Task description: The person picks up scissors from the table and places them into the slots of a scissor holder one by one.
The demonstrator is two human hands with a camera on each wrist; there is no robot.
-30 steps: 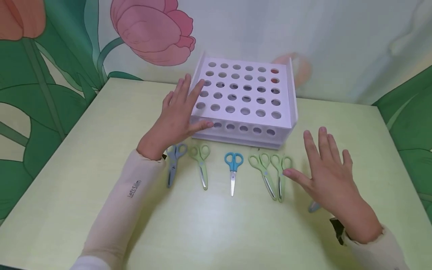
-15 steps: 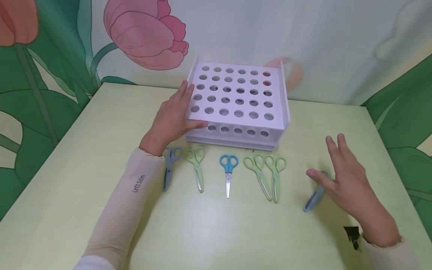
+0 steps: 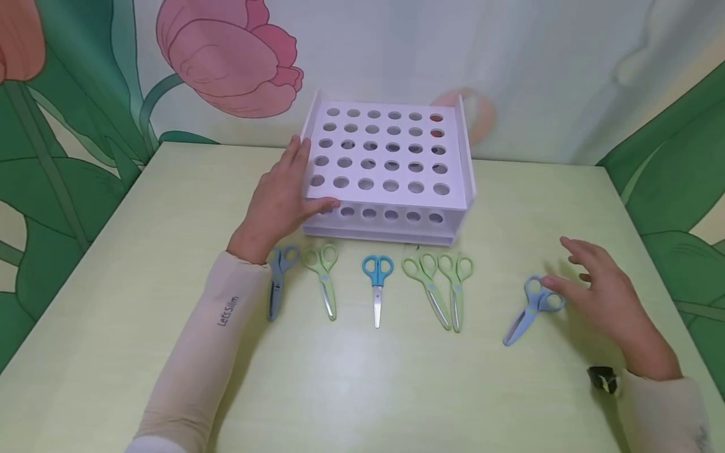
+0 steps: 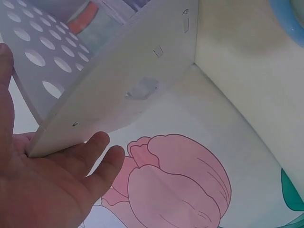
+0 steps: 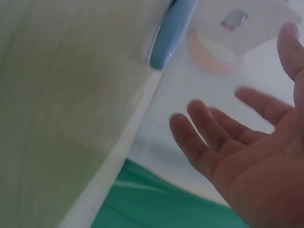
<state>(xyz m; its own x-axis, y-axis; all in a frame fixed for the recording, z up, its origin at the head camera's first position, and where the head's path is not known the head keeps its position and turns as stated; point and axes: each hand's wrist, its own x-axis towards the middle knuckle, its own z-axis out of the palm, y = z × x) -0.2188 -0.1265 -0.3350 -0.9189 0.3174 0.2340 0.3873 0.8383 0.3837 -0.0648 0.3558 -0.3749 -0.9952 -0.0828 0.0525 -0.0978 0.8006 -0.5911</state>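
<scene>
A white rack with rows of round holes in its top and front stands at the back of the table. My left hand lies along its left side, thumb over the front corner and fingers rather straight. In the left wrist view, the rack's side panel meets the left palm. My right hand hovers beside grey-blue scissors at the right, fingers loosely bent, holding nothing. The right wrist view shows these fingers spread, with the tip of a blue blade cover above them.
Before the rack lie other scissors: a grey-blue pair partly behind the left wrist, a green pair, a blue-handled pair, and two more green pairs, one left and one right. A flower-patterned wall stands behind.
My left hand has settled from over the rack's left corner onto its side. The right hand has moved right, its fingers bending, uncovering the right-hand scissors. The whole view has shifted slightly.
</scene>
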